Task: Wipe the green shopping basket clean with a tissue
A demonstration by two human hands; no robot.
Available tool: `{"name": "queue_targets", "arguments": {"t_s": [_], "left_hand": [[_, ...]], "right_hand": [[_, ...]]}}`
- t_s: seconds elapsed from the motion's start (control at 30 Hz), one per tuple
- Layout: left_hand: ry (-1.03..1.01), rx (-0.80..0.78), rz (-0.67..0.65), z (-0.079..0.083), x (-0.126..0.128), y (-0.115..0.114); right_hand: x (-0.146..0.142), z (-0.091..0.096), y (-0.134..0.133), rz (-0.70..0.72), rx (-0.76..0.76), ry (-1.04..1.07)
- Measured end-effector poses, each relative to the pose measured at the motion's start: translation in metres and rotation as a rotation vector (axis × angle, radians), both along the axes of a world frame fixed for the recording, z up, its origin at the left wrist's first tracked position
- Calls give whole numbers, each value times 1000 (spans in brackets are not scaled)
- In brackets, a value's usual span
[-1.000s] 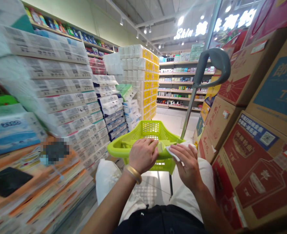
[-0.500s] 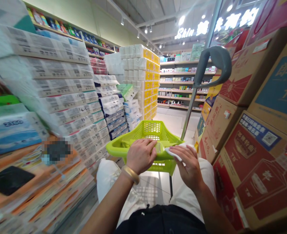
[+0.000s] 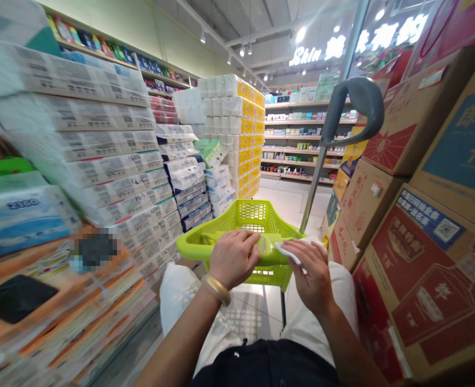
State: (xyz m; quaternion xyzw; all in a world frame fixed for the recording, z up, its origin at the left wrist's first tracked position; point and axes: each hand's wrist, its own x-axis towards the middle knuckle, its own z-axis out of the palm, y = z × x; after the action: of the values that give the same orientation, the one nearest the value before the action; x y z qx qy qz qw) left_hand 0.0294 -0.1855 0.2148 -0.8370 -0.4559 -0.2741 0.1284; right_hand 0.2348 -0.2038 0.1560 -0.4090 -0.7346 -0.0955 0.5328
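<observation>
A crumpled white paper tissue [image 3: 289,250] sits at about 12 o'clock, pinched in a narrow hold by the fingers of the right hand [image 3: 313,272]. Its soft, thin end lies against the moulded rim of a lime-green plastic shopping basket [image 3: 192,248], a glossy latticed tub. The left hand [image 3: 234,258] rests just beside the tissue, its fingers curled over the basket's rim, with a gold bangle [image 3: 217,287] on the wrist. A slim grey pole [image 3: 315,185] rises from the basket toward 1 o'clock and ends in a curved grey plastic handle [image 3: 360,102].

Below the arms are pale trousers [image 3: 176,301]. At 9 o'clock, plastic-wrapped packs of toilet paper [image 3: 100,134] form a tall, slippery-looking wall. At 3 o'clock, printed corrugated cardboard cartons [image 3: 423,279] stack up in red and brown. Ahead, a yellow-and-white stack of wrapped paper goods [image 3: 233,118] stands on the pale tiled floor [image 3: 289,201], backed by long shelves of boxed products [image 3: 302,145] under a ceiling of track lights.
</observation>
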Motion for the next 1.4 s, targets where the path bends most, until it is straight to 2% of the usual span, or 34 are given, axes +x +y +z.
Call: {"name": "queue_targets", "arguments": {"t_s": [0.13, 0.33, 0.57, 0.8, 0.87, 1.0, 1.07, 1.13, 1.27, 1.33, 1.4], "left_hand": [[3, -5, 7, 0, 1, 0], [8, -17, -9, 1, -3, 0], [5, -3, -26, 1, -7, 0], [-13, 27, -54, -1, -10, 2], [-17, 30, -67, -1, -11, 3], [-28, 36, -86, -1, -13, 4], [-35, 33, -88, -1, -13, 5], [-41, 26, -87, -1, -13, 6], [-47, 23, -85, -2, -15, 8], [-51, 22, -87, -2, -15, 9], [-56, 17, -89, -3, -15, 11]], "right_hand": [[13, 2, 5, -22, -19, 206], [1, 7, -7, 53, -43, -53], [21, 0, 10, 21, -58, 323], [7, 7, -7, 115, -122, 90], [14, 4, 1, 154, -172, 256], [24, -9, 21, 157, -270, 811], [20, -10, 20, 153, -280, 915], [13, -8, 11, 156, -235, 823], [7, -3, -3, 176, -134, 397], [12, -6, 4, 203, -149, 429], [19, -12, 17, 208, -193, 664]]}}
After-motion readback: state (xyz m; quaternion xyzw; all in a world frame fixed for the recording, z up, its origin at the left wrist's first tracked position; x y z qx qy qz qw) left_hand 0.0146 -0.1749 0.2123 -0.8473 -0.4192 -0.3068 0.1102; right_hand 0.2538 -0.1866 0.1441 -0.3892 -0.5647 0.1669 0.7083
